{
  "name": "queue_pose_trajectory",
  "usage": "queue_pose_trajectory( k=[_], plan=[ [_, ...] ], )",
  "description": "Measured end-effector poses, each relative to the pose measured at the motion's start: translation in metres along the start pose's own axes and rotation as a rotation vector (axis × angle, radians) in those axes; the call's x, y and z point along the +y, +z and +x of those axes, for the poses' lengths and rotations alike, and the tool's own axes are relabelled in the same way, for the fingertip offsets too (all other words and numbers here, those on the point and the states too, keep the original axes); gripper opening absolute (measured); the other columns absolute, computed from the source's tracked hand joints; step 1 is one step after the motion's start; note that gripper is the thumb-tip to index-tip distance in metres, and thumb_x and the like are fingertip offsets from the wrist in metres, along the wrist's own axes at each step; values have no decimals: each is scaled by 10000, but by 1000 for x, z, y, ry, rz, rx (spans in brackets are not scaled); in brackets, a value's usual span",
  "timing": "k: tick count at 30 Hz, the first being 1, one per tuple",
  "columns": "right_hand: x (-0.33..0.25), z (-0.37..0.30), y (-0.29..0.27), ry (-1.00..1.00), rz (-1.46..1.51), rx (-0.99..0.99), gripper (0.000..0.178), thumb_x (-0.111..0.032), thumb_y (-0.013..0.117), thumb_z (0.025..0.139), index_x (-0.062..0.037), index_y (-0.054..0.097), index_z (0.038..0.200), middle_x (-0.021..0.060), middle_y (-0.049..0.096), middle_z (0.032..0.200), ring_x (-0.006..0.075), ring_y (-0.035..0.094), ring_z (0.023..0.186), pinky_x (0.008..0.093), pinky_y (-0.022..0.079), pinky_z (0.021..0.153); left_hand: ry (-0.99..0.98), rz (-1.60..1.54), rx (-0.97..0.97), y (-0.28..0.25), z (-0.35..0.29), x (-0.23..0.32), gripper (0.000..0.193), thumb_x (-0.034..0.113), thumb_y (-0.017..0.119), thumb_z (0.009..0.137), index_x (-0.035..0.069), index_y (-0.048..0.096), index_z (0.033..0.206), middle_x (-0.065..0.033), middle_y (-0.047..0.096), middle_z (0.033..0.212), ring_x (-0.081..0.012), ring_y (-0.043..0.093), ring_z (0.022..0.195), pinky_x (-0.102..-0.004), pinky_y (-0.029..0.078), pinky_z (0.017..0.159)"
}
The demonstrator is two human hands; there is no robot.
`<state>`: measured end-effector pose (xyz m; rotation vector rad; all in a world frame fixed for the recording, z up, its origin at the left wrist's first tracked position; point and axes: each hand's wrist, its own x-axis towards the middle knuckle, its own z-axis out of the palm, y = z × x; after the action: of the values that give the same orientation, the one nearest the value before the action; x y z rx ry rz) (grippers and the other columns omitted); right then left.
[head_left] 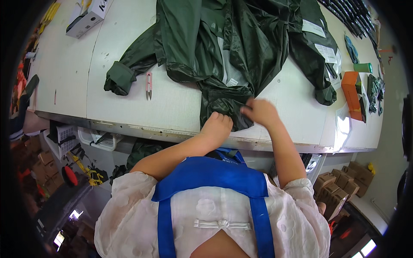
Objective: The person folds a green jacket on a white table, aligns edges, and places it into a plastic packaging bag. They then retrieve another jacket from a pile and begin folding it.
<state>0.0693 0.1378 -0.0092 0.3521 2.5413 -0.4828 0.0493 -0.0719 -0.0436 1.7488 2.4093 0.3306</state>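
On bench, with lower end of green jacket at front edge, likely for easy reach | resting curled left fingers on it, apparently for steadiness; cannot tell if grasping | with right fingers at its right side, too blurred to tell grasp

On the surface, room is left for passing just right of the pink snips; straight ahead, passage is blocked by the green jacket, at far right by an orange box
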Motion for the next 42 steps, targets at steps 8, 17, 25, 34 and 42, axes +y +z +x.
queue_pose_trajectory(
  k=[8,17,25,34,42],
  plan=[
    [9,114,-28,59,-23,469,325,-224,663,794,-26,539,1020,205,632,941,378,624,878,448,517,753,25,130,11,2,4,10,286,145,553,750,-13,630,976,-133,565,914,-272,519,869,-397,384,789],
    [115,-2,26,561,590,852,379,-232,703,823,15,524,1048,161,606,975,266,583,925,345,448,765,104,-34,2,10,4,-9,291,143,545,763,-4,641,995,-110,581,970,-277,524,990,-429,396,901],
    [9,-53,82,-454,103,563,316,-213,720,748,-90,577,1002,80,649,899,285,595,913,380,452,775,32,-474,-297,4,29,-44,170,148,556,859,121,610,1018,-102,662,822,-266,624,859,-380,418,810],
    [9,-28,59,20,434,158,152,-146,651,801,-54,556,876,133,640,797,368,617,752,450,486,661,119,-76,108,6,24,-2,281,168,582,761,53,590,1017,-87,551,1126,-281,484,1092,-414,383,932],
    [48,30,-10,-6,-184,287,176,-185,620,808,-33,620,896,160,664,821,320,641,819,414,500,730,204,-139,220,21,24,-11,108,119,550,733,69,595,817,-69,588,876,-238,544,918,-351,414,840]
  ],
)
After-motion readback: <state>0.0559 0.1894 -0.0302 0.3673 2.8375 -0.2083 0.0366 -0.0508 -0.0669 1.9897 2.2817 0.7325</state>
